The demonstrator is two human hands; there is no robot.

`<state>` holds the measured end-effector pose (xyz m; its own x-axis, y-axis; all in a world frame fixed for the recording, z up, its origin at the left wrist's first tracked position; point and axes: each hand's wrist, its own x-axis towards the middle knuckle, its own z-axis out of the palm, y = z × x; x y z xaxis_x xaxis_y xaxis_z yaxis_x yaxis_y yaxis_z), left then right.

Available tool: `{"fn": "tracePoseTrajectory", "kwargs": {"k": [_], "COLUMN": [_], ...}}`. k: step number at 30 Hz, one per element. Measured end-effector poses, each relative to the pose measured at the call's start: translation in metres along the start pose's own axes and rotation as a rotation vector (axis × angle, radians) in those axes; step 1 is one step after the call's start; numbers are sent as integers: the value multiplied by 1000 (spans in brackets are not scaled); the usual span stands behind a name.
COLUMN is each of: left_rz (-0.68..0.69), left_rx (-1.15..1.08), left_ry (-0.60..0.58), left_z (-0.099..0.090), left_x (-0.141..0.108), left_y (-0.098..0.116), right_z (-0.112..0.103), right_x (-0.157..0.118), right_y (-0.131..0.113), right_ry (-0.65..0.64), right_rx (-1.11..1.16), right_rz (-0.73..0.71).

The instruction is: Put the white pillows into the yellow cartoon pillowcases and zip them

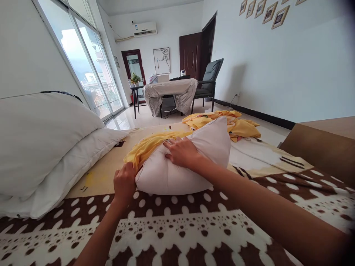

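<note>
A white pillow (172, 177) lies on the bed, its far left side partly covered by a yellow pillowcase (149, 144). At the pillow's left corner, my left hand (124, 181) is closed on the gathered edge of the pillowcase. My right hand (183, 151) rests on top of the pillow, fingers bent over the pillowcase's edge where the yellow cloth meets the white. Its fingertips are partly hidden, and they appear to grip the cloth there. The pillow's right end is bare and tilts up.
Large white pillows (44, 140) are stacked at the left. Crumpled yellow bedding (244, 127) lies behind the pillow on the patterned blanket (166, 229). Beyond the bed stand a covered table (172, 87) and a black chair (209, 81). A brown board (324, 144) rises at the right.
</note>
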<state>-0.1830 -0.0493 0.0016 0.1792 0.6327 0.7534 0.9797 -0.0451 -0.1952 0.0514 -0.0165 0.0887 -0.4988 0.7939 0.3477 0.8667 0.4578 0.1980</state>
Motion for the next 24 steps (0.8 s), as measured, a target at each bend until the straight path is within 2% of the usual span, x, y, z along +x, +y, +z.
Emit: {"fn": "tracePoseTrajectory", "kwargs": {"k": [3, 6, 8, 13, 15, 17, 18, 20, 22, 24], "left_rz": [165, 190, 184, 225, 173, 103, 89, 88, 37, -87], "left_rx": [-85, -120, -205, -549, -547, -464, -450, -551, -758, -933], "left_ry": [149, 368, 442, 355, 358, 392, 388, 295, 151, 4], "left_z": [6, 8, 10, 18, 22, 24, 24, 23, 19, 15], "left_x": [-2, 14, 28, 43, 40, 35, 34, 35, 41, 49], "left_y": [-1, 6, 15, 29, 28, 24, 22, 18, 15, 12], "right_z": [0, 1, 2, 14, 21, 26, 27, 25, 18, 10], "right_x": [5, 4, 0, -14, -17, -18, -18, -17, -19, -22], "right_y": [12, 26, 35, 36, 31, 26, 23, 17, 7, -8], "right_ry": [-20, 11, 62, 321, 420, 452, 434, 343, 221, 132], "right_rx": [4, 3, -10, -108, -140, -152, -155, -149, -113, -67], "right_rz": [19, 31, 21, -3, -56, -150, -193, -223, -172, -91]}}
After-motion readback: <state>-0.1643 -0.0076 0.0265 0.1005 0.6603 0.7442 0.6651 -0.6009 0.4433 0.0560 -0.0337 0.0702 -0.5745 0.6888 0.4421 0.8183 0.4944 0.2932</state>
